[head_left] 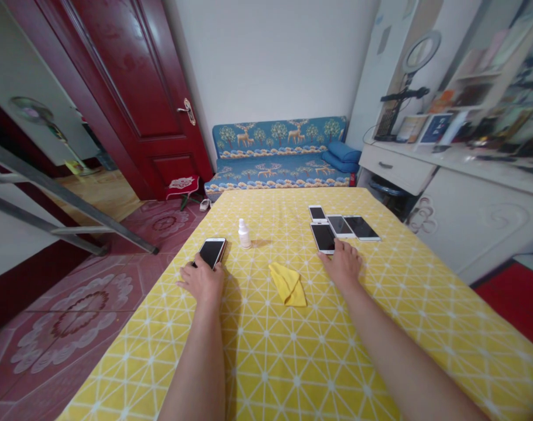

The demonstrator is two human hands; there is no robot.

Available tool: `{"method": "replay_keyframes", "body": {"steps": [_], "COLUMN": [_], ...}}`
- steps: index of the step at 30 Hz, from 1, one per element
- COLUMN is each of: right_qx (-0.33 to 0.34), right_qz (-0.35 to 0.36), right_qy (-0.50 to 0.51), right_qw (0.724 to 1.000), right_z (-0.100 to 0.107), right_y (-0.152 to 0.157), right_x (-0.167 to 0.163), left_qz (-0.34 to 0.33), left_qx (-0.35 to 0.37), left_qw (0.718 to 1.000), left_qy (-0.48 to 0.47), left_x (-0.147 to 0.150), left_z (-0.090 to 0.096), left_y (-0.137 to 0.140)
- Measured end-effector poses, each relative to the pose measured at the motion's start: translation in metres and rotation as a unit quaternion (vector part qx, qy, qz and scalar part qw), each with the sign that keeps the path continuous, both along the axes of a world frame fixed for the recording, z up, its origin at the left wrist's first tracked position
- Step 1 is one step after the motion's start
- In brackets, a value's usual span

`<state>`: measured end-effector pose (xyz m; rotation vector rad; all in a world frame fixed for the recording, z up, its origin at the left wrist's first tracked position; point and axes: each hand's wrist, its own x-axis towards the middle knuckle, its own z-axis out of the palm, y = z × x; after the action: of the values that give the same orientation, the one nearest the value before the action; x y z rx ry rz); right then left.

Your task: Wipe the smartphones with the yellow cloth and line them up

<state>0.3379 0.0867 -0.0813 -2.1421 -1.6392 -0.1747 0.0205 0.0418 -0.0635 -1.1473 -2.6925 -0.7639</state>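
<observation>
My left hand [203,282] grips the near end of a smartphone [212,251] with a dark screen and pale rim, lying on the table at the left. My right hand [344,268] holds the near end of a white-framed smartphone [323,237], thumb and fingers at its edges. Close around that one lie a small white phone [317,213], a white phone [340,225] and a larger dark-screened phone [361,228]. Between my hands are a crumpled yellow cloth [288,285] and, farther back, a white bottle [244,235] standing upright.
A yellow patterned cloth covers the table [288,368]. Behind it stands a blue sofa [270,164]. At the right is a white dresser [393,164] with a ring light [422,51]. A metal ladder [68,202], red stool [182,186] and red door [134,76] are at the left.
</observation>
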Motion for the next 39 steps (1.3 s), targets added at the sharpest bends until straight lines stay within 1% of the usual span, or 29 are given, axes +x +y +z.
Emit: {"method": "replay_keyframes", "body": {"steps": [3, 6, 10, 13, 15, 17, 21, 23, 27, 33, 39], "right_qx": [0.006, 0.006, -0.020, -0.050, -0.066, -0.072, -0.079, -0.083, -0.078, -0.054, -0.028], "right_qz": [-0.002, 0.001, 0.003, -0.015, -0.030, -0.048, -0.087, -0.094, -0.088, -0.084, -0.074], "right_qy": [-0.020, -0.041, -0.063, -0.081, -0.091, -0.093, -0.080, -0.073, -0.076, -0.091, -0.091], "right_qw": [1.000, 0.999, 0.998, 0.995, 0.993, 0.992, 0.990, 0.989, 0.990, 0.991, 0.993], "right_z": [0.002, 0.002, 0.004, 0.009, 0.014, 0.018, 0.021, 0.021, 0.018, 0.015, 0.009], "right_y": [-0.004, -0.017, -0.048, -0.072, -0.083, -0.086, -0.077, -0.070, -0.054, -0.033, -0.029], "right_x": [-0.001, 0.003, 0.015, 0.026, 0.030, 0.031, 0.030, 0.031, 0.035, 0.038, 0.042], "left_qz": [0.002, 0.002, 0.000, -0.003, -0.004, -0.004, -0.009, -0.010, -0.005, -0.009, -0.005], "left_qx": [0.001, -0.002, -0.008, -0.011, -0.009, -0.005, 0.001, 0.001, -0.002, 0.001, -0.002], "left_qw": [1.000, 1.000, 1.000, 1.000, 1.000, 1.000, 1.000, 1.000, 1.000, 0.999, 1.000], "left_qy": [-0.004, -0.006, -0.011, -0.010, -0.011, -0.014, -0.023, -0.027, -0.030, -0.031, -0.030], "left_x": [-0.001, -0.001, -0.001, -0.001, -0.001, 0.000, 0.000, 0.000, 0.001, 0.000, -0.001], "left_z": [0.000, 0.000, 0.000, -0.001, -0.002, -0.001, 0.000, 0.000, 0.000, -0.001, -0.002], "left_y": [0.001, 0.001, 0.001, 0.001, 0.001, 0.000, -0.001, -0.001, 0.000, 0.000, 0.001]}}
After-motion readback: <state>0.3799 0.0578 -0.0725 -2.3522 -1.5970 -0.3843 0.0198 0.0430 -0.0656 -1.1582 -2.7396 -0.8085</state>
